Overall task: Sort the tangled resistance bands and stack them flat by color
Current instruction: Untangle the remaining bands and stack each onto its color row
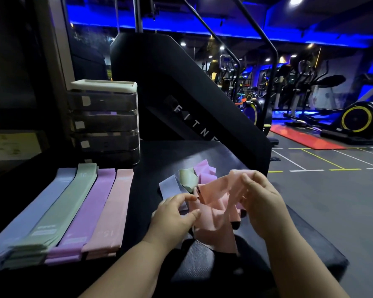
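Observation:
A tangle of bands lies on the black bench: a salmon-pink band in front, with a green band, a grey-blue band and a lilac-pink band behind it. My left hand pinches the pink band's left edge. My right hand grips its upper right part, fingers curled round the fabric. At the left lie four flat stacks side by side: grey-blue stack, green stack, purple stack, pink stack.
A dark drawer unit with a white lid stands behind the stacks. A black machine housing rises behind the bench. Gym floor with exercise bikes and a red mat lies to the right.

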### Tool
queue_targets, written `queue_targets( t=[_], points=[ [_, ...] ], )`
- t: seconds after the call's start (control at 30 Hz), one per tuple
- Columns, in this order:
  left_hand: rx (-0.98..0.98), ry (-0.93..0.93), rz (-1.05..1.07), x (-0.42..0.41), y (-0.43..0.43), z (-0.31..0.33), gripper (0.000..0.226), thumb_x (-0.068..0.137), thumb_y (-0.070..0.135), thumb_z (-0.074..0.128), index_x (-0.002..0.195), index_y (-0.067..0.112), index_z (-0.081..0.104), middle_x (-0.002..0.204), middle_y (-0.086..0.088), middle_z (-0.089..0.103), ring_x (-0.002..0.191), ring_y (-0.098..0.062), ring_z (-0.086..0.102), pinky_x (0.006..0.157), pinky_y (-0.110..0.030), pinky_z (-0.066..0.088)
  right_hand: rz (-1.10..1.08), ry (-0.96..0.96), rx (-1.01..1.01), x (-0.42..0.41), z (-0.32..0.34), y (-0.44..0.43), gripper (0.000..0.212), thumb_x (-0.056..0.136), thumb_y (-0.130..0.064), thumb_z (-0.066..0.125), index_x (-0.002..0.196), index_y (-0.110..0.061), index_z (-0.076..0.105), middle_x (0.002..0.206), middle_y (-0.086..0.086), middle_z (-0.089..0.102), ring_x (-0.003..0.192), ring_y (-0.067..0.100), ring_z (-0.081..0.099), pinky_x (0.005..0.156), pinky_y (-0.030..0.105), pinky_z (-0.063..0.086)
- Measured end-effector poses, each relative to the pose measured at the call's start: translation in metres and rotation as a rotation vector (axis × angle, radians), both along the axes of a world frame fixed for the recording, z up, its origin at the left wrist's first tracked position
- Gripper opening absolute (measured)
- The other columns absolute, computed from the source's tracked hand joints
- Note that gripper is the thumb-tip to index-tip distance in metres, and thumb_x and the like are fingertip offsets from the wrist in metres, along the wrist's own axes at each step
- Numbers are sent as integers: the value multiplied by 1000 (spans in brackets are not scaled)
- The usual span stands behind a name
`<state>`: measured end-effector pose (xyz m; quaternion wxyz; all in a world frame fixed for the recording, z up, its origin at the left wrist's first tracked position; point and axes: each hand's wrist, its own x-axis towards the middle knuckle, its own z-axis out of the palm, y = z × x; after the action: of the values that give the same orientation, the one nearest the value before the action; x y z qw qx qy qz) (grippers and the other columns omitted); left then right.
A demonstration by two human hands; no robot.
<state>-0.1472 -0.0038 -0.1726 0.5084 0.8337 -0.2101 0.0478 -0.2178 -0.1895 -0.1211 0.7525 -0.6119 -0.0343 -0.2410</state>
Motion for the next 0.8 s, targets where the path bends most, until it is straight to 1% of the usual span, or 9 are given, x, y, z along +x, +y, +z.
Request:
queue_targets(
  t=[0.1, 0.2, 0.23, 0.33, 0.43, 0.5, 0.6, 0.7, 0.8],
  points=[
    [39, -3, 6, -5, -1, 3, 29, 61, 57, 65, 90, 55, 61, 95, 24, 65, 98, -1, 63, 94, -41, 50, 41, -18, 89, -4, 4, -4, 21, 80, -25, 56, 91, -10, 66, 75, 12, 67, 64, 21, 65, 61, 33, 52],
    [-24, -50, 22, -6, 0, 6, 6, 80, 39, 69, 78, 42, 64, 77, 26, 66, 78, 7, 60, 85, -30, 50, 1, -39, 148, -5, 7, -7, 14, 81, -24, 58, 85, -15, 68, 82, 15, 64, 72, 24, 64, 64, 32, 51],
    [-64, -64, 26, -7, 1, 7, 12, 85, 35, 69, 75, 39, 63, 75, 26, 65, 74, 6, 59, 80, -27, 49, -21, -38, 175, -4, 7, -10, 13, 82, -23, 58, 87, -15, 66, 84, 16, 64, 74, 26, 63, 64, 32, 52],
    [-162, -136, -3, -12, 2, 11, 16, 92, 28, 64, 78, 33, 61, 77, 20, 65, 76, -3, 60, 75, -22, 47, -46, -43, 266, -4, 8, -17, 12, 88, -16, 55, 88, -14, 67, 82, 15, 64, 73, 23, 63, 65, 32, 53],
    [-274, -257, 16, -21, 2, 16, 6, 87, 31, 56, 82, 29, 61, 84, 17, 66, 80, -2, 62, 73, -13, 45, -47, -59, 277, -5, 8, -21, 12, 80, -19, 64, 90, -13, 69, 83, 12, 65, 77, 22, 65, 70, 32, 53],
    [-354, -322, 47, -25, 3, 18, 6, 86, 28, 53, 82, 29, 58, 84, 16, 64, 76, 1, 60, 69, -9, 42, -45, -52, 265, -6, 7, -20, 12, 90, -13, 54, 93, -11, 66, 80, 8, 69, 74, 19, 67, 66, 29, 56],
    [-440, -355, 71, -29, 5, 21, 6, 89, 24, 49, 85, 23, 54, 82, 14, 60, 72, 0, 56, 67, -11, 43, -39, -33, 204, -5, 5, -16, 13, 87, -15, 55, 93, -9, 65, 84, 5, 72, 73, 15, 69, 62, 26, 56],
    [-440, -292, 58, -30, 6, 21, 9, 90, 31, 46, 94, 25, 52, 83, 18, 57, 73, -2, 54, 66, -21, 49, -68, -28, 137, -5, 4, -15, 10, 86, -17, 59, 88, -11, 66, 84, 5, 73, 74, 15, 69, 65, 26, 56],
    [-337, -233, 2, -28, 6, 19, 31, 78, 55, 47, 105, 39, 45, 85, 22, 52, 78, -2, 54, 69, -12, 43, -98, -9, 116, -7, 5, -15, 7, 87, -21, 60, 85, -18, 66, 83, 3, 71, 75, 15, 67, 71, 28, 54]
  ],
)
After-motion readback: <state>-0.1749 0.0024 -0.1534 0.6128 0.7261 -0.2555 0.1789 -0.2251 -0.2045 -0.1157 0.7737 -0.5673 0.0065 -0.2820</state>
